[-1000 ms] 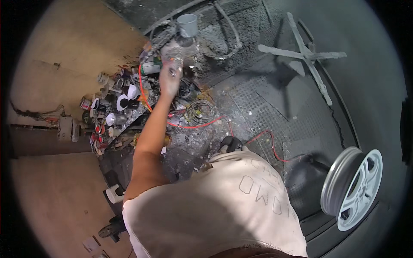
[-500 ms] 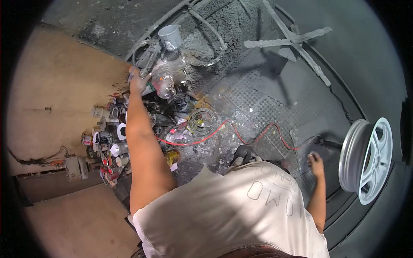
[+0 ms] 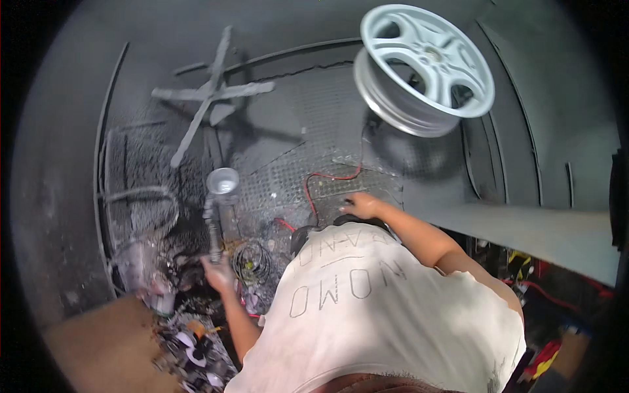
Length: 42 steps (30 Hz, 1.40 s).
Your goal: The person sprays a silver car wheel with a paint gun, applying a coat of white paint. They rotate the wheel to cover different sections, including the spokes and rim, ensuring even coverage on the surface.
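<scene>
My left hand (image 3: 219, 272) is shut on the handle of a grey spray gun (image 3: 213, 226), which points up and away from me. Its round metal cup (image 3: 223, 181) sits on top. My right hand (image 3: 360, 204) hangs out in front of my chest with loose fingers and nothing in it, just above a red hose (image 3: 327, 177) that lies on the grated floor. A silver alloy wheel rim (image 3: 426, 65) stands tilted at the upper right, well away from both hands.
A grey cross-shaped metal stand (image 3: 209, 98) lies on the paint-coated grate floor (image 3: 295, 124) at the back. Cluttered cans and parts (image 3: 193, 344) crowd the lower left beside a brown board (image 3: 98, 347). A grey ledge (image 3: 524, 229) runs along the right.
My left hand was reaching into the clutter by the spray gun; now it holds the gun up. I have turned, so the wheel rim is now at the upper right.
</scene>
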Available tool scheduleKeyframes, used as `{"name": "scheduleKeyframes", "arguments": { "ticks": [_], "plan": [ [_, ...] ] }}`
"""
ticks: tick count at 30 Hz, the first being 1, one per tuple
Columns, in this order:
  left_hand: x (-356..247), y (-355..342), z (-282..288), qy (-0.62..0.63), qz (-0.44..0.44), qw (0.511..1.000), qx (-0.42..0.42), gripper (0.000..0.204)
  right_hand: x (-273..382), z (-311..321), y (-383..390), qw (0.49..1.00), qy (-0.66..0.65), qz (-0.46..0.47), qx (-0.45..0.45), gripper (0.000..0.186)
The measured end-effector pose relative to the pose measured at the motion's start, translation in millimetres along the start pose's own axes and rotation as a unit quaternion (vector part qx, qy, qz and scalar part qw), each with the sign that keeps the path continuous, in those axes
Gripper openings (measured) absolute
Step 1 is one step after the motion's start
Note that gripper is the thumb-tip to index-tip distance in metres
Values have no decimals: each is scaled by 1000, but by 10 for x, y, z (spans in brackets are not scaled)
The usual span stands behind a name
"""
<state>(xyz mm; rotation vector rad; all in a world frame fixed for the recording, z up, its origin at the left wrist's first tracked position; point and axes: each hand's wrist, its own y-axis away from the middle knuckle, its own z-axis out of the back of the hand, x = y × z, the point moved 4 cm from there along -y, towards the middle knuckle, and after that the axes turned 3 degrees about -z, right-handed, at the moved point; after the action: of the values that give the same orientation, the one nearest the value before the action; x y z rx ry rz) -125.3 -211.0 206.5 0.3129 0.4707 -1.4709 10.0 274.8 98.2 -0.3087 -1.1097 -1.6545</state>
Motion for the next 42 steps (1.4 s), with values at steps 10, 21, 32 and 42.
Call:
{"name": "scheduleKeyframes", "arguments": {
  "ticks": [10, 21, 32, 42],
  "plan": [
    [-2718, 1335, -2277, 206, -228, 893, 329, 54, 8, 979, 942, 937, -231, -152, -212, 98],
    [-5189, 2614, -2617, 347, -299, 690, 561, 47, -1003, 2609, 2160, 623, -488, -6, -612, 65],
    [-5515, 1853, -1846, 93, -353, 290, 885, 60, -600, 3114, 2952, 759, -477, -22, -441, 58],
    [-7089, -1, -2391, -43, -736, 609, 292, 79, 0, 3378, 2104, 768, -537, 45, -346, 66]
  ]
}}
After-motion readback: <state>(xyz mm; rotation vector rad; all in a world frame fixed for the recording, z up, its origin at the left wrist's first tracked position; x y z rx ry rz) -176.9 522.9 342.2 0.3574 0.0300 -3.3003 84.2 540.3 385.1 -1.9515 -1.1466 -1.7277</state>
